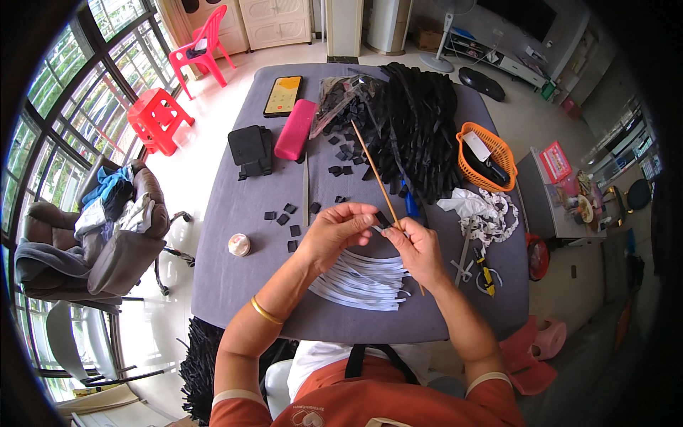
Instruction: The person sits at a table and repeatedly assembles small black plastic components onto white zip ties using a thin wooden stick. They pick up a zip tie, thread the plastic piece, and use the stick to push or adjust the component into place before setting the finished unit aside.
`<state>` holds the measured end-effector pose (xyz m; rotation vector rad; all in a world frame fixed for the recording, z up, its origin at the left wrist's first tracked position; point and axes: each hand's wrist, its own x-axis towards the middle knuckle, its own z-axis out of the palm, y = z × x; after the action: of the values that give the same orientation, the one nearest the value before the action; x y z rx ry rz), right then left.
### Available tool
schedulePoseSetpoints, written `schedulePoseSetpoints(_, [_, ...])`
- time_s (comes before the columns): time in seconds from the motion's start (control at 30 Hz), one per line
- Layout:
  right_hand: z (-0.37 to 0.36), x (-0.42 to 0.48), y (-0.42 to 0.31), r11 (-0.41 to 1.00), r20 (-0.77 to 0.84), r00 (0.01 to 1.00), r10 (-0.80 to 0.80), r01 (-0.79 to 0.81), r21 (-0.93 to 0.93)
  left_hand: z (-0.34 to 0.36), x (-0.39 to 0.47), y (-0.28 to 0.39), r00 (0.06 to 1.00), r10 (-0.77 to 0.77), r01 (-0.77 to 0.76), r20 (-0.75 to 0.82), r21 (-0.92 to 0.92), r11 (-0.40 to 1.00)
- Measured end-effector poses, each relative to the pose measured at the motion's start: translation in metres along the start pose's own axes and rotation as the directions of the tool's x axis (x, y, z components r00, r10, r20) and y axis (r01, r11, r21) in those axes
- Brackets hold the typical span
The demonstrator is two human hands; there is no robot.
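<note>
Over the middle of the grey cloth-covered table, my right hand (417, 246) holds a thin wooden stick (378, 176) and a small black fabric piece (382, 219) between thumb and fingers. My left hand (341, 229) is just left of that piece, thumb and forefinger brought together near a white strip end; whether they pinch it is hard to tell. A fan of white flat strips (363, 283) lies under both hands. Several small black folded pieces (283, 219) are scattered to the left. Behind them lie a plastic bag of black pieces (347, 101) and a heap of black straps (421, 128).
On the table are a phone (283, 96), a pink case (295, 129), a black pouch (251, 151), a metal ruler (306, 192), an open small jar (239, 245), an orange basket (499, 144), white ruffled trim (501, 219) and yellow-handled cutters (486, 276).
</note>
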<state>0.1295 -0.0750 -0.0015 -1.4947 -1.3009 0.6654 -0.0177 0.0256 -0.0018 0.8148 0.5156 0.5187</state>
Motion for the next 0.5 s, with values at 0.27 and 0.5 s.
schedulePoseSetpoints(0.27, [0.004, 0.000, -0.008, 0.990, -0.046, 0.999, 0.021, -0.015, 0.138, 0.005, -0.002, -0.005, 0.999, 0.032, -0.033, 0.004, 0.137, 0.990])
schedulePoseSetpoints(0.5, [0.002, 0.000, -0.006, 0.986, -0.033, 0.999, 0.024, -0.018, 0.168, 0.007, -0.003, -0.007, 1.000, 0.023, -0.020, -0.016, 0.156, 0.988])
